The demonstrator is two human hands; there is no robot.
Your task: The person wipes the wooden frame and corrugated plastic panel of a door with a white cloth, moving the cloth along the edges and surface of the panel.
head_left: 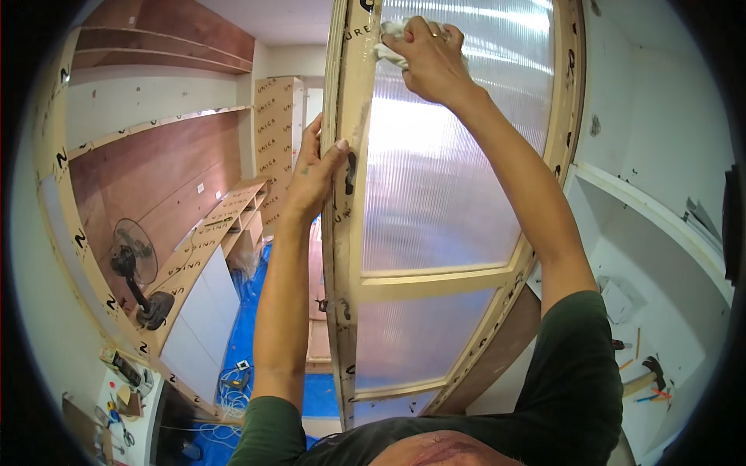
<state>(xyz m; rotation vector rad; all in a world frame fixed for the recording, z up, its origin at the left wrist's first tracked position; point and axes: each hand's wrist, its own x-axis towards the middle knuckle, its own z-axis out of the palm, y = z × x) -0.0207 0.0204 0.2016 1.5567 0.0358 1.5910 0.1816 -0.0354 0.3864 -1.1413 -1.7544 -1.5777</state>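
Big item first: a wooden door frame (351, 233) w/ ribbed translucent panels (435, 179), standing upright dead centre, close to the person. Left stile faces the camera; a crossbar (435, 281) splits upper panel from lower ones.

Step in hand looks like wiping/cleaning the top of the upper panel by the stile. Right hand (430, 58) is up high, fingers curled tight round a white rag (391, 39), pressing it on the panel's top-left corner. Left hand (315, 175) is lower, wrapped loosely on the stile edge, thumb on the front face, steadying the door; holds nothing else.

Next move prob. needs the rag drawn down or across the ribs while the left hand keeps the frame from swinging; reach is already near full stretch.

Around: plywood shelving (155, 132) far left, a black pedestal fan (134, 264) leaning there, blue tarp (249, 326) on the floor w/ a coiled white cable (231, 382), white built-in shelf (660, 225) right w/ small tools. Fan and cable crowd the floor left of the door; nothing blocks the panel itself.
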